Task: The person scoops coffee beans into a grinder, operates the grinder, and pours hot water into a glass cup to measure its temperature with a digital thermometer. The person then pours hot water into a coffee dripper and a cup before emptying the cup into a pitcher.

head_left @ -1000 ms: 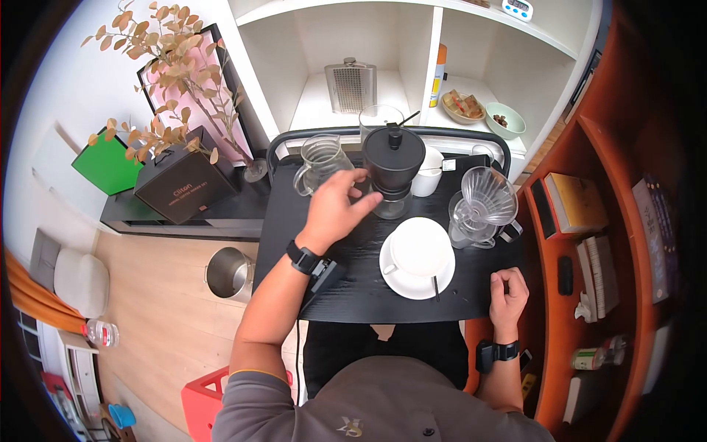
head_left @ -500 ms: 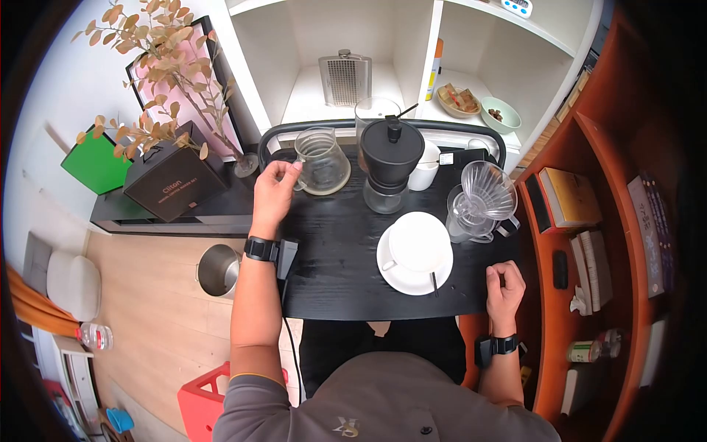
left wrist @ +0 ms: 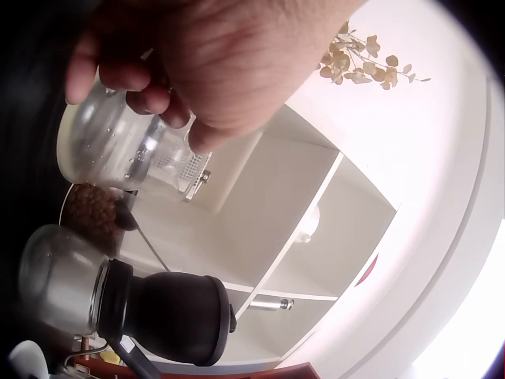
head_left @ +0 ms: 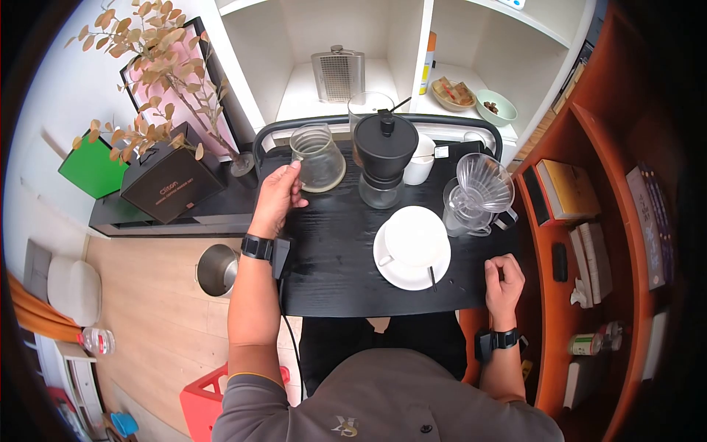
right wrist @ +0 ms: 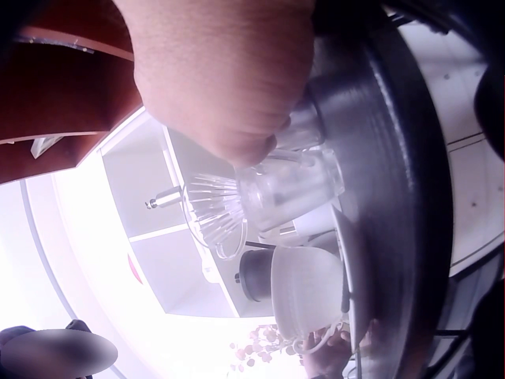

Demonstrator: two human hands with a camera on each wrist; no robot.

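Observation:
In the head view my left hand [head_left: 278,197] is at the handle of a glass coffee pot [head_left: 321,163] on the left of the black table. Its fingers curl round the handle, which they mostly hide. The left wrist view shows the pot's wet glass [left wrist: 114,142] beside the curled fingertips. To the pot's right stands a hand coffee grinder [head_left: 384,144] with a black top and glass base. My right hand [head_left: 504,283] rests loosely curled at the table's front right edge, holding nothing, near a white cup [head_left: 416,236] on a saucer [head_left: 398,277].
A clear ribbed dripper [head_left: 486,180] sits on a glass server at the right. Behind the grinder are a glass container [head_left: 366,103] and a white cup [head_left: 417,171]. The table's raised black rail [head_left: 294,127] runs along the back, before white shelves. An orange-brown bookcase stands at right.
My left hand has gone from beside the grinder leftward to the pot's handle, and its fingers have closed round it. The right hand has stayed in place.

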